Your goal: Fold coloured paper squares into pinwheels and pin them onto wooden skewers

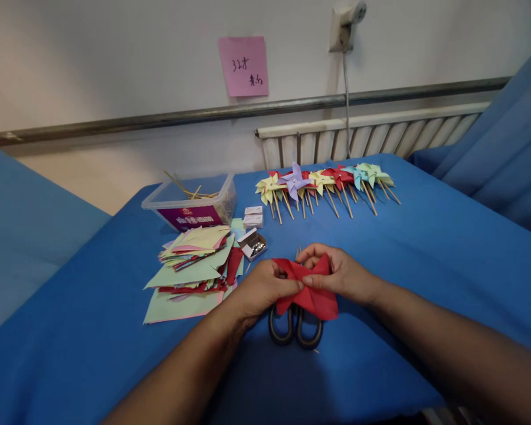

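Note:
A red paper piece [312, 295], partly folded into pinwheel points, is held above the blue-covered table [425, 260]. My left hand [261, 289] pinches its left side and centre with closed fingers. My right hand [343, 274] grips its right upper corner, fingers closed on the paper. Scissors [294, 327] with dark handles lie on the table right under the paper, their blades mostly hidden by it.
A pile of coloured paper squares [194, 265] lies to the left. Behind it stand a clear plastic box with sticks [190, 203] and small boxes of pins [253, 242]. A row of finished pinwheels [323, 180] lies at the back. A radiator [367, 136] runs along the wall.

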The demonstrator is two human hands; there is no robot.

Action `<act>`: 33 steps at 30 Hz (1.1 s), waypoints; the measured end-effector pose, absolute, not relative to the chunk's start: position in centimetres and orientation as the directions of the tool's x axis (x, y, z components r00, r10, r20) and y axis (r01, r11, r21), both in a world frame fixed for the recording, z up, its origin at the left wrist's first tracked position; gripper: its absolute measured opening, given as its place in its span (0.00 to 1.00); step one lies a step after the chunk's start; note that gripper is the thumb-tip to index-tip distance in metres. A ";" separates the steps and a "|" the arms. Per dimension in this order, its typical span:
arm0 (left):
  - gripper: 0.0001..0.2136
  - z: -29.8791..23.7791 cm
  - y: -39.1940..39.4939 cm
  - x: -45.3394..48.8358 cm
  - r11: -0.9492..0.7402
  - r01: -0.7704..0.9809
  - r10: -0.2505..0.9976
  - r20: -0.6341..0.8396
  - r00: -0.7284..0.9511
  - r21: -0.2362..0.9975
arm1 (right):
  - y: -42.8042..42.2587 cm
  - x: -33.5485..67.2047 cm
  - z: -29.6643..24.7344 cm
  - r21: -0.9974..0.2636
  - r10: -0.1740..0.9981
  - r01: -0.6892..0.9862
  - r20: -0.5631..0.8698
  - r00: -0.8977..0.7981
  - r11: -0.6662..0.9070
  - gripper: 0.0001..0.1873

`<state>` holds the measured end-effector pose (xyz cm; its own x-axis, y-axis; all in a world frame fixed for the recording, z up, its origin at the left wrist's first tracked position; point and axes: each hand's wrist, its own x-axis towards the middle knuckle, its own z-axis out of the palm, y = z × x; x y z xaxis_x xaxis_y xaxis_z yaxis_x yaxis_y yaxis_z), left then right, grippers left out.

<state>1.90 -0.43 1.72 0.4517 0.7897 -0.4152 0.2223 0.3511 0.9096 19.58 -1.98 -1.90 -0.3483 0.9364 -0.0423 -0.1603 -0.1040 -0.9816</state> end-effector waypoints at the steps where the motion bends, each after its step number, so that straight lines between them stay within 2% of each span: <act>1: 0.04 1.7 -0.4 1.9 0.346 0.226 0.792 -0.412 0.451 0.911 | -2.0 19.5 -2.0 -0.983 0.936 -0.154 -0.043 -0.349 -0.102 0.19; 3: 0.04 1.5 -0.4 2.0 0.340 0.193 0.807 -0.391 0.443 0.921 | -2.0 19.3 -2.1 -0.982 0.947 -0.163 -0.044 -0.319 -0.100 0.18; 6: 0.08 0.8 -0.3 2.2 0.373 0.056 0.850 -0.365 0.380 0.926 | -2.0 18.6 -2.3 -0.970 0.984 -0.230 -0.041 -0.174 -0.082 0.17; 10: 0.12 0.1 -0.7 2.6 0.444 -0.162 0.863 -0.371 0.343 0.881 | -2.0 17.9 -2.6 -0.946 0.998 -0.322 -0.046 0.049 -0.028 0.18; 13: 0.15 0.0 -1.2 2.9 0.469 -0.249 0.859 -0.372 0.352 0.848 | -2.0 17.7 -2.5 -0.934 0.993 -0.357 -0.026 0.118 0.017 0.18; 26: 0.12 -0.3 -1.8 3.5 0.436 -0.341 0.893 -0.354 0.279 0.833 | -2.6 17.5 -2.1 -0.943 0.998 -0.332 -0.021 0.057 0.000 0.18; 30: 0.10 0.2 -1.3 3.0 0.432 -0.378 0.894 -0.336 0.296 0.819 | -2.9 17.8 -2.2 -0.954 0.993 -0.275 0.113 0.027 0.116 0.18; 33: 0.10 0.7 -0.8 2.6 0.447 -0.420 0.893 -0.363 0.267 0.790 | -3.1 18.1 -2.1 -0.949 0.954 -0.109 0.289 0.083 0.297 0.23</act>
